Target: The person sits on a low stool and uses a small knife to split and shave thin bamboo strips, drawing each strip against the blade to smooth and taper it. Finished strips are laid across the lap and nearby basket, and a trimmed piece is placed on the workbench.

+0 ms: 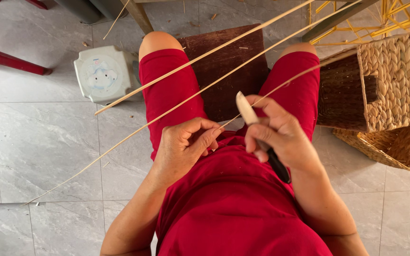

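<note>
Pinching a thin cane strip (281, 81) between thumb and forefinger of left hand (186, 144), fingers curled tight on its near end, just above the lap. Strip running up and right across the thigh toward the woven baskets. Right hand (281, 135) closed round a knife (257, 130): black handle down past the palm, pale blade pointing up, lying against the strip close to the pinch. Strip looks light, springy, smooth-skinned and likely to split along the grain; best held near the cut, where flex is least, with edges possibly sharp. Two longer strips (176, 90) slanting loose over the knees, far ends on the floor at left. Dark wooden board (228, 71) between the knees. Red shorts, red shirt. White plastic stool (103, 73) at left on grey stone-look tiles (39, 142). Box basket (390, 80) of thick plaited fibre at right, flatter basket (395, 147) beneath it, yellow cane frame (395, 19) behind.
</note>
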